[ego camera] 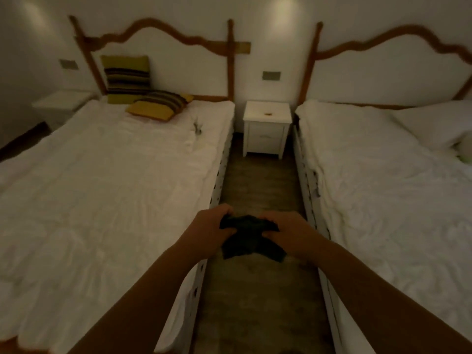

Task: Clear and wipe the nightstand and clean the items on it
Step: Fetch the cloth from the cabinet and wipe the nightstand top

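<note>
Both the left hand [214, 227] and the right hand [286, 229] are closed on one dark cloth [249, 237], bunched between them, probably readying it for wiping. One white nightstand [267, 129] stands well apart at 12 o'clock between two beds, bearing one small, blurred amber item [268, 114].

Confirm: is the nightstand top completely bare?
No, one small brownish item sits on the white nightstand top.

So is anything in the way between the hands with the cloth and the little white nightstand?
Nothing visible. Both hands, left hand and right hand, hold the dark cloth over a bare strip of floor running between the two beds straight to the nightstand.
</note>
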### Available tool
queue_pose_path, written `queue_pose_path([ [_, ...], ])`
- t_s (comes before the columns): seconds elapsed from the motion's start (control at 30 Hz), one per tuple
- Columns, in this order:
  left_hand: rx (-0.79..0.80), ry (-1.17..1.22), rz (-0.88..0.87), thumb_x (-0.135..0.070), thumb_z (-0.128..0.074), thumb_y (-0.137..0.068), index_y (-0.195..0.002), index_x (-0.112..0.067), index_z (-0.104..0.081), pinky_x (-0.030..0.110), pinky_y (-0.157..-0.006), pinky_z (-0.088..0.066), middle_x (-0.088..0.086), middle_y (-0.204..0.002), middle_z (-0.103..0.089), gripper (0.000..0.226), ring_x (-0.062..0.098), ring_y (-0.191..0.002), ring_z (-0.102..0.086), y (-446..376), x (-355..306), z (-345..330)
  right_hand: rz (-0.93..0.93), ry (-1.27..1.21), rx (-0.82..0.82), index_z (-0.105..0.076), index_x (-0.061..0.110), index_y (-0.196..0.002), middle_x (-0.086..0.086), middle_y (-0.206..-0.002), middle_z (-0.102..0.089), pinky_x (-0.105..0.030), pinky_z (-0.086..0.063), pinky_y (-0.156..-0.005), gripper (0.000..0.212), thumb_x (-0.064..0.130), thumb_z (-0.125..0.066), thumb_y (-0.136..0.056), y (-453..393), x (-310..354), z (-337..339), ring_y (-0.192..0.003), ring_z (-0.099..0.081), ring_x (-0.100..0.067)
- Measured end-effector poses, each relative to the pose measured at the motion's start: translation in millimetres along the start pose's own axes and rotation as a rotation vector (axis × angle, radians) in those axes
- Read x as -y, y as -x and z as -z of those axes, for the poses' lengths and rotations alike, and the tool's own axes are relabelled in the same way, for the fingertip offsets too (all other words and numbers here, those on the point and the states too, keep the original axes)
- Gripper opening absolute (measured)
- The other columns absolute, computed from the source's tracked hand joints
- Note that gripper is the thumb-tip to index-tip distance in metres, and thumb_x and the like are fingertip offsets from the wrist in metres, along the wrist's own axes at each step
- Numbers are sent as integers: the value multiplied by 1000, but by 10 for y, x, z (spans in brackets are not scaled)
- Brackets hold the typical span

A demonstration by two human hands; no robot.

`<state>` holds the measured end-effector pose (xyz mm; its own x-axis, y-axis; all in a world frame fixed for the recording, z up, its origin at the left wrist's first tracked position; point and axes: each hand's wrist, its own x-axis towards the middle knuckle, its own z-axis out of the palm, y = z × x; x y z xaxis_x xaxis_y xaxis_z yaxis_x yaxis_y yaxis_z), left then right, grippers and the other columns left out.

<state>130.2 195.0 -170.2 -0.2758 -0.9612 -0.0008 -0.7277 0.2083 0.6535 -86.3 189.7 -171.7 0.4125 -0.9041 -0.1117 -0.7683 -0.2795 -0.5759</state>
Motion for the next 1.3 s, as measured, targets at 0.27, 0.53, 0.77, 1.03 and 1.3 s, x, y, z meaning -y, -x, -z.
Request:
queue_pose_path([
  [0.27, 69, -51, -63, -15, -62, -90, -95, -20, -54, 10, -60, -36, -7, -79, -55, 11, 1, -68, -51, -1859, 76, -34, -29, 41, -36, -64, 23, -109, 15, -86, -56, -12, -38, -70, 17, 19, -58, -93, -1379, -960, 631, -84, -57, -8],
  [0.53, 31, -39, 3, -15, -63, -89, -94, -23, -53, 17, -65, -41, -8, -81, -57, 14, 6, -74, -55, -3805, 29, 52, 9, 57, 18, -63, 22, -115, 5, -98, -63, -15, -41, -77, 21, 21, -57, -95, -2971, -1846, 1654, -87, -57, -9],
  [0.77, 15, -45, -15, -14, -64, -89, -92, -23, -52, 8, -57, -36, -12, -76, -53, 15, 0, -67, -50, -5252, 277, 187, 9, 49, 81, -60, 23, -120, 4, -104, -64, -25, -47, -86, 28, 16, -59, -92, -4265, -2396, 2174, -91, -58, -9],
  [1.03, 47, -7, -58, -15, -65, -88, -94, -27, -53, 3, -61, -38, -16, -78, -52, 18, -3, -71, -50, -7237, 998, 485, -40, 21, 51, -59, 28, -117, 16, -94, -55, -15, -40, -78, 28, 20, -62, -91, -6107, -3006, 2534, -85, -55, -2],
  [1.3, 97, -28, -95, -14, -64, -89, -95, -25, -55, 7, -60, -36, -14, -81, -54, 15, -4, -73, -50, -8972, 1391, 937, -97, -53, 3, -62, 25, -116, 20, -91, -52, -13, -38, -77, 28, 16, -62, -91, -7657, -3428, 3064, -86, -52, 0],
])
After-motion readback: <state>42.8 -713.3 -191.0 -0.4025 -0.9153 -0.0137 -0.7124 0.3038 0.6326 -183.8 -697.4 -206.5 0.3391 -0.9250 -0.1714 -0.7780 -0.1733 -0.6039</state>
